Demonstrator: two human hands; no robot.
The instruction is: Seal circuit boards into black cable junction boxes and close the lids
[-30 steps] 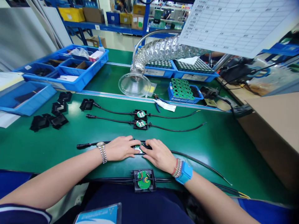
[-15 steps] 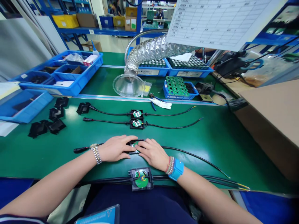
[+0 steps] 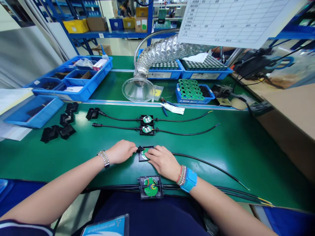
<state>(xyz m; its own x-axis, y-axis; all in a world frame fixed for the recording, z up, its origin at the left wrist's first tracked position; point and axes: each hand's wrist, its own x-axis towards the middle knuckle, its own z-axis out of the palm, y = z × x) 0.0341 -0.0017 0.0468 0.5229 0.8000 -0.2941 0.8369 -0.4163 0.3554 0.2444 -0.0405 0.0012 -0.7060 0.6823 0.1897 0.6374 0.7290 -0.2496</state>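
In front of me a small black plastic housing (image 3: pixel 140 158) lies with its green circuit board (image 3: pixel 144 153) showing. My left hand (image 3: pixel 122 151) is closed, its fingertips pinching the black cable at the housing's left end. The cable's other part is hidden behind that hand. My right hand (image 3: pixel 162 160) covers the housing's right side, fingers bent over its edge and the board. A black cable (image 3: pixel 204 161) runs out rightward from under it. Nearer me, at the table edge, sits another housing (image 3: pixel 151 187) with a round green board and coloured wires.
Beyond my hands lie two wired housings (image 3: pixel 147 129) side by side. Loose black housing parts (image 3: pixel 66 131) and blue bins (image 3: pixel 86 93) are at left. A fume hood (image 3: pixel 138 90), pliers (image 3: pixel 164 110) and a bin of green boards (image 3: pixel 189 90) stand farther back. A cardboard box (image 3: pixel 292 114) is at right.
My left hand has drawn back leftward off the board and now pinches the cable at the housing's left end. My right hand stays over the right side. The camera view has shifted slightly.
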